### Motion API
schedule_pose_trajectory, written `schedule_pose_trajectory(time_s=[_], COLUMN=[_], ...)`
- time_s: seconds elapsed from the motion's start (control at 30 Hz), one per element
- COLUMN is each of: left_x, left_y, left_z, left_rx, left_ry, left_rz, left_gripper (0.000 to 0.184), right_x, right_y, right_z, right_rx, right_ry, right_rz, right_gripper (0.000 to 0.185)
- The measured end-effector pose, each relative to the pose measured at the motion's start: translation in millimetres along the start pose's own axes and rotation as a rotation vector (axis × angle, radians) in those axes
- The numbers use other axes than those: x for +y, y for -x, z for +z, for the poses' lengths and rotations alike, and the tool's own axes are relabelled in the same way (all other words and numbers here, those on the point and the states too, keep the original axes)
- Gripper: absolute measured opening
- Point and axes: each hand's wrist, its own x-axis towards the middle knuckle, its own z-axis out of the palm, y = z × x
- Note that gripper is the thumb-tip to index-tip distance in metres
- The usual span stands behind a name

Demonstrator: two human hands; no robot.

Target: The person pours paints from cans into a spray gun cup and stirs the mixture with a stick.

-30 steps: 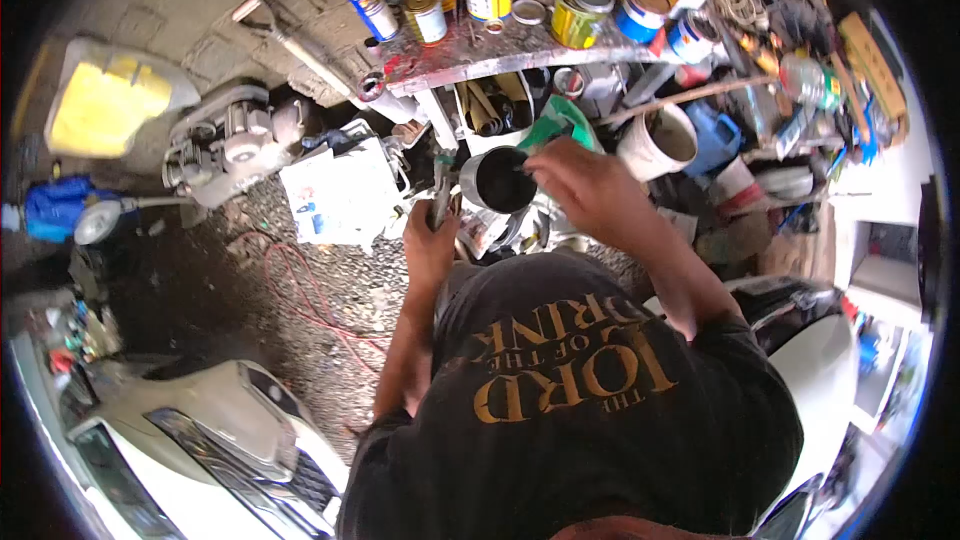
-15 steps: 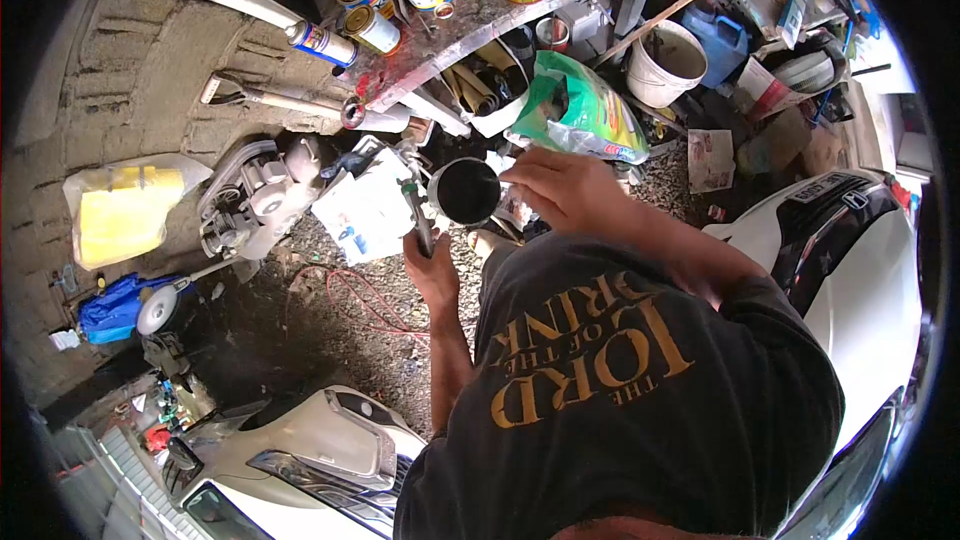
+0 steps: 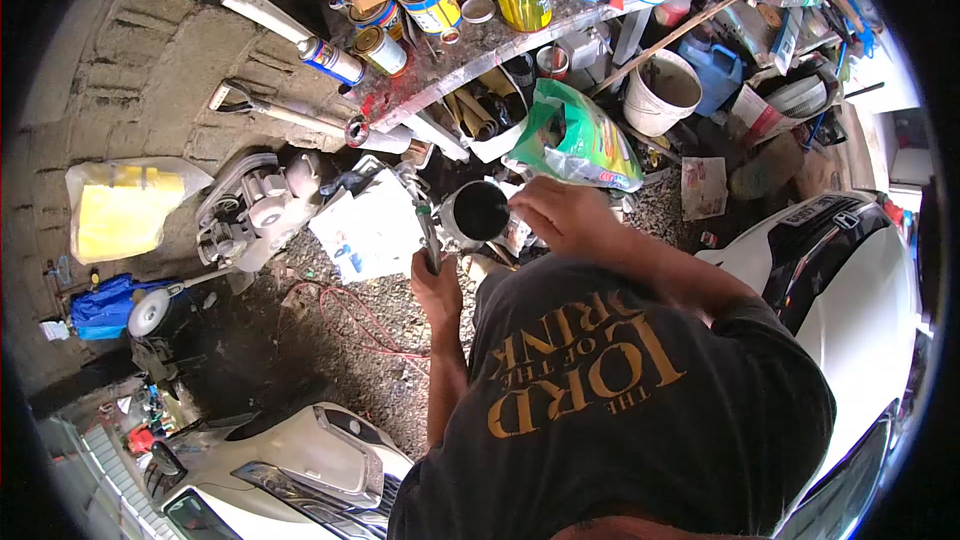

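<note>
My left hand is wrapped round the handle of a metal spray gun. Beside the gun's body is a round metal cup, open at the top and dark inside, which looks joined to it. At the cup's right rim my right hand is closed, fingers pressed together. Whatever it pinches is too small to make out.
Paint cans line a stained bench. Below it are a green bag and a white bucket. Printed paper lies on gravel. White motorcycles flank me, with a yellow package at left.
The view has swung and shifted, showing more of the green bag and the right motorcycle. My left hand keeps the gun, while my right hand stays by the cup's rim.
</note>
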Motion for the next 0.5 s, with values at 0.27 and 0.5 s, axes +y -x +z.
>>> schedule_pose_trajectory(time_s=[0.27, 0.5], left_x=[-47.6, -40.7], left_y=[-7.7, -5.9], left_z=[11.5, 11.1], left_rx=[0.002, -0.072], left_ry=[-0.088, -0.08], left_rz=[0.095, -0.017], left_gripper=[0.033, 0.035], right_x=[6.7, 10.5], right_y=[-3.0, -8.8], right_z=[4.1, 7.0], right_rx=[-0.009, -0.081], right_ry=[-0.01, 0.086], right_rz=[-0.001, 0.031], right_gripper=[0.014, 0.014])
